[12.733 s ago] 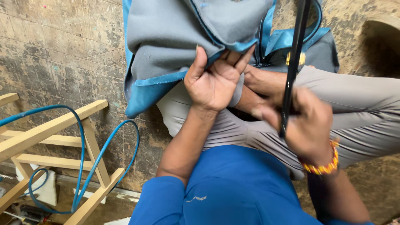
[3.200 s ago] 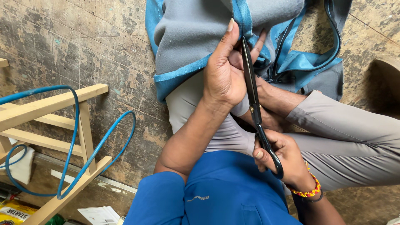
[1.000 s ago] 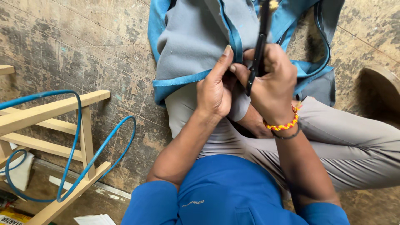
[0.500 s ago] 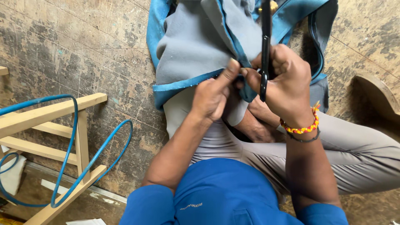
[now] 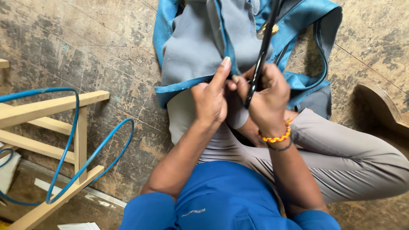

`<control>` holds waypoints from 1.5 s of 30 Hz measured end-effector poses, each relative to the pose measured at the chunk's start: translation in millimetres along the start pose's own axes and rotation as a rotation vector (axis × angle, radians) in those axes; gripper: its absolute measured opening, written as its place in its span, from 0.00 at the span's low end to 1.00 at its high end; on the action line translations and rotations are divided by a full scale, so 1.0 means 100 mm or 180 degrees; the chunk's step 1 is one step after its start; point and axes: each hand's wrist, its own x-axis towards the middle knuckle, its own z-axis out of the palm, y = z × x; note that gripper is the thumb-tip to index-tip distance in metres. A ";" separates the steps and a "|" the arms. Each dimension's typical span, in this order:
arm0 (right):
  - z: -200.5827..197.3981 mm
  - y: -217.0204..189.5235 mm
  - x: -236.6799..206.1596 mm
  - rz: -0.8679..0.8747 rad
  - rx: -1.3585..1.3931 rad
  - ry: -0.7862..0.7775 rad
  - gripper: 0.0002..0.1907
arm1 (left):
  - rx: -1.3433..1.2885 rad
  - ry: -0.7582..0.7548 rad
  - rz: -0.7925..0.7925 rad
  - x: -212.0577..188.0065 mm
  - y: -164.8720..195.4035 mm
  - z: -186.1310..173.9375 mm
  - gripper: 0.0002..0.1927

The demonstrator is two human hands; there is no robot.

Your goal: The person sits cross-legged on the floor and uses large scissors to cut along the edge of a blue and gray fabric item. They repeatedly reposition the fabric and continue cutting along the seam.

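So right hand (image 5: pixel 267 100) fisted round one pair of black scissors (image 5: pixel 260 59), long axis near upright, leaning a bit right, far end running up off top edge of frame. Left hand (image 5: pixel 211 100) pinching blue trim of grey fabric piece (image 5: pixel 191 47), index finger straight, pointing up. Fabric lies over lap onto worn floor (image 5: pixel 76 47), blue edging all round. One beaded bracelet (image 5: pixel 276 137) on right wrist. One wooden frame (image 5: pixel 51 106) left, one blue hose (image 5: pixel 91 155) looped through it
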 end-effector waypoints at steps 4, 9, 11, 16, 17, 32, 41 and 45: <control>0.13 0.04 -0.19 0.0269 0.0162 -0.0122 0.09 | 0.0519 -0.0306 0.0219 -0.14 0.26 -0.27 0.07; 0.19 0.06 -0.42 0.0534 0.0096 -0.0091 0.08 | 0.0895 -0.0414 0.0159 -0.45 0.27 -0.47 0.13; 0.17 0.05 -0.49 0.0274 0.0189 0.0029 0.09 | 0.0723 -0.0358 0.0268 -0.54 0.17 -0.47 0.14; 0.04 0.05 -0.63 0.0130 0.0246 0.0253 0.11 | 0.0038 -0.0002 -0.0050 -0.52 0.05 -0.41 0.15; 0.01 0.05 -0.64 0.0083 0.0222 0.0315 0.12 | -0.0040 0.0031 -0.0012 -0.51 0.07 -0.39 0.16; -0.54 -0.06 -1.30 0.0839 0.0327 -0.0918 0.22 | -0.1103 -0.0864 -0.0637 0.03 0.03 0.17 0.10; -0.56 0.13 -1.55 0.1694 0.0569 -0.1059 0.18 | -0.1097 -0.0823 -0.0796 0.00 0.04 0.05 0.08; -0.56 0.23 -1.59 0.1652 0.0519 -0.1115 0.18 | -0.1321 -0.0866 -0.0833 0.00 0.06 0.07 0.05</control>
